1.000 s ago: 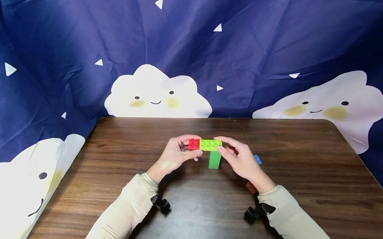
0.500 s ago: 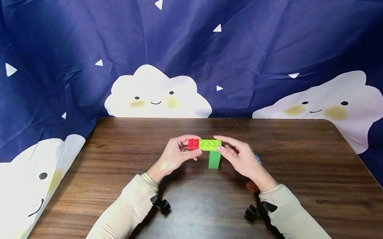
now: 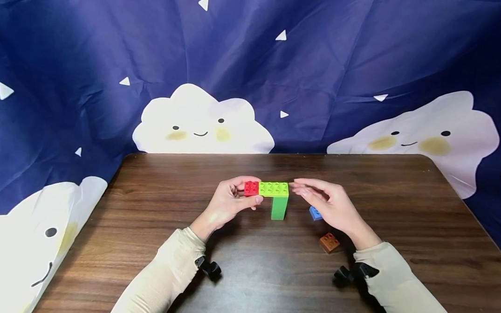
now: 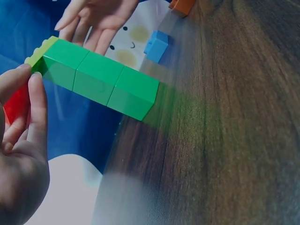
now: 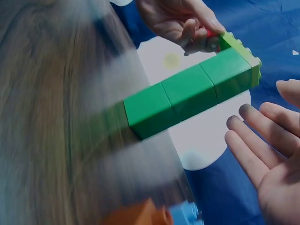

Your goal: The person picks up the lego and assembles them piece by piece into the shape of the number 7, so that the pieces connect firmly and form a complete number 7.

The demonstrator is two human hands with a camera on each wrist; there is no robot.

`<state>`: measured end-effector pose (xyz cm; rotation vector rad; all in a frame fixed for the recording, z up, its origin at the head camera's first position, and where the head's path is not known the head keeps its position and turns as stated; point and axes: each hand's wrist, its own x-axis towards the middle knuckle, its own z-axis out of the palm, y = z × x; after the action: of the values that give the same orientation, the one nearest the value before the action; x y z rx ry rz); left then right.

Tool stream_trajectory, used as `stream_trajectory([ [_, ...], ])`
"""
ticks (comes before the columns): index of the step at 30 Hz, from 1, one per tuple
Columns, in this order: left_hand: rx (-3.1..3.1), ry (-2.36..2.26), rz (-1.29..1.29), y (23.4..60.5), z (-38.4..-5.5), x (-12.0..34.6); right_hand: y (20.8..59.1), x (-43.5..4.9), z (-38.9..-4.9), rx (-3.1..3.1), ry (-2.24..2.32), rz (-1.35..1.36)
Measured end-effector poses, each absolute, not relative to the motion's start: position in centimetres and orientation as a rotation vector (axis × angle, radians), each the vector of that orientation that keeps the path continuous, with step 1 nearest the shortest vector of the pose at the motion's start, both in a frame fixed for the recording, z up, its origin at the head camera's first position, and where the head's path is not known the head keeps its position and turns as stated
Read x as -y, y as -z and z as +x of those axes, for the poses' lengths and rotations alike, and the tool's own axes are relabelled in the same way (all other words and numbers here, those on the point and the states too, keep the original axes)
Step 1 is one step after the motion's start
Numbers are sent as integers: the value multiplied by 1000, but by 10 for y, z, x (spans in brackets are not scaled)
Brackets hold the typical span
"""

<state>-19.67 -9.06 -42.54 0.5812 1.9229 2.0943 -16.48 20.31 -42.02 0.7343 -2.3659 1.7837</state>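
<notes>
A lime-green toy brick lies across the top of an upright green column. In the left wrist view, that column shows as three stacked green blocks whose foot meets its reflection on the tabletop. A red brick sits at the lime brick's left end. My left hand pinches the red brick between thumb and fingers, partly covering it. Just right of the lime brick is my right hand; the right wrist view shows its fingers extended, holding nothing and apart from the bricks.
A blue brick lies on the wooden table, partly behind my right hand. Nearer me is an orange-brown brick, close to the right wrist. A dark blue cloth with clouds hangs behind the table.
My right hand has let go of the lime brick's right end and moved right, uncovering more of the orange-brown brick. My left hand still holds the red brick in about the same place.
</notes>
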Motion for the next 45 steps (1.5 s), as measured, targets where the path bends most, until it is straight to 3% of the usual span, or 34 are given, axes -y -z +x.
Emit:
stream_trajectory([
  [18, -1875, -2116, 583, 426, -197, 90, 426, -263, -152, 2606, -1435, 565],
  [32, -1857, -2127, 590, 426, -197, 89, 427, -283, -148, 2919, -1091, 406],
  [45, -1875, -2116, 602, 428, -196, 90, 438, -285, -150, 2983, -951, 512],
])
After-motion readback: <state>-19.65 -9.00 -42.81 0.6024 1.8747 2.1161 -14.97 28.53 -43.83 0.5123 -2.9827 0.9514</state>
